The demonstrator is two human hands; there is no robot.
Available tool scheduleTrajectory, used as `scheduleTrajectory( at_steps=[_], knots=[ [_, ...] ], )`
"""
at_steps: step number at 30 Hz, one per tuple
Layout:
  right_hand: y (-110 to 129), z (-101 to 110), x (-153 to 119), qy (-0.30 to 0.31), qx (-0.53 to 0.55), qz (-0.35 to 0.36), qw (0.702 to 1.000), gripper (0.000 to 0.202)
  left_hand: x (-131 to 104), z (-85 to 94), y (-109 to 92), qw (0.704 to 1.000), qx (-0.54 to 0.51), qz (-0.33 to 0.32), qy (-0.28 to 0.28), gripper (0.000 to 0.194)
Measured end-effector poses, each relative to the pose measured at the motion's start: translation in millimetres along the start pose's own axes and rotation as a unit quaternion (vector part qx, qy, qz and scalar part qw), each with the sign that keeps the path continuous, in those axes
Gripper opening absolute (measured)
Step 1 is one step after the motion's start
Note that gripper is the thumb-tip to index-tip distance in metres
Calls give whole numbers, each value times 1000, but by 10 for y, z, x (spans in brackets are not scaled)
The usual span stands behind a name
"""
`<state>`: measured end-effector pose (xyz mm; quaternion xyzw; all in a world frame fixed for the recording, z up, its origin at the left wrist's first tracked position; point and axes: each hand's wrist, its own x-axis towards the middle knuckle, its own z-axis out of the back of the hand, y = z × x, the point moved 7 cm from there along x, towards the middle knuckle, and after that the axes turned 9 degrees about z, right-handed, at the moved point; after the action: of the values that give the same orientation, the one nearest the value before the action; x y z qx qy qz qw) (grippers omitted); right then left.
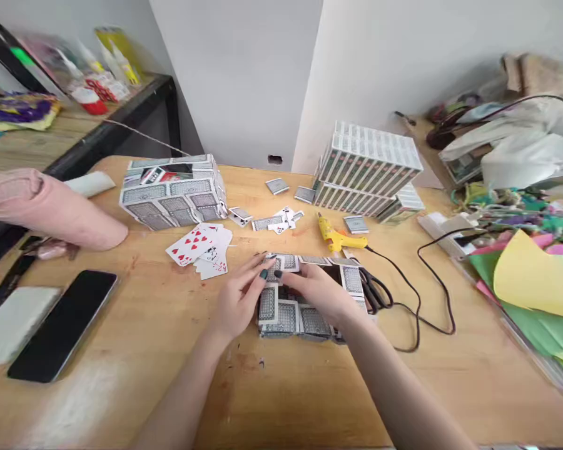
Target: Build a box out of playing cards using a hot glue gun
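Note:
A box (314, 320) covered in grey-backed playing cards lies in front of me, with an opening in its top. My left hand (239, 294) is at its far left corner, fingers closed along the edge and thumb on a playing card (273, 273) there. Reaching over the opening, my right hand (321, 290) has its thumb on the same card; its other fingers are largely hidden inside the box. Black-handled scissors (378, 290) lie against the box's right side. Just beyond the box is a yellow glue gun (340, 237) with a black cord.
Loose playing cards (194, 244) lie left of the box. Farther back stand a second card-covered box (173, 200) and stacked card packs (368, 162). A phone (63, 325) and a pink roll (56, 209) are at left; coloured sheets (539, 275) pile up at right.

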<state>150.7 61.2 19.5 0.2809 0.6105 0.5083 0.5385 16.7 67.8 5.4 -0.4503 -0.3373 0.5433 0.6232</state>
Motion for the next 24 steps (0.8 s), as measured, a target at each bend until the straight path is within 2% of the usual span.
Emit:
scheduleTrajectory(
  at_steps=[3,6,8,11,13,15,19,21,24],
  knots=[
    [18,84,-49,38,-74,1,997,23,3,19,-12,1000,-10,-12,0,35],
    [41,135,-96,51,-155,-6,987,22,-4,15,-26,1000,-4,-26,-1,34],
    [82,163,-140,42,-236,-7,971,23,-9,1,-35,999,7,-36,0,34],
    [174,179,-230,41,-363,-1,931,28,-12,-7,-54,999,10,-52,-4,35],
    [228,168,-278,60,-393,12,917,31,-31,10,-84,998,7,-68,-16,35],
    [241,154,-289,93,-372,20,923,28,-87,40,-125,996,12,-83,-38,34],
    [143,140,-214,161,-225,-10,961,28,-363,101,-239,986,56,-109,-110,33],
    [77,140,-167,179,-170,-32,968,28,-556,94,-307,978,88,-127,-140,35],
    [-8,145,-118,183,-142,-55,971,23,-795,18,-365,972,115,-139,-152,42]
  ],
)
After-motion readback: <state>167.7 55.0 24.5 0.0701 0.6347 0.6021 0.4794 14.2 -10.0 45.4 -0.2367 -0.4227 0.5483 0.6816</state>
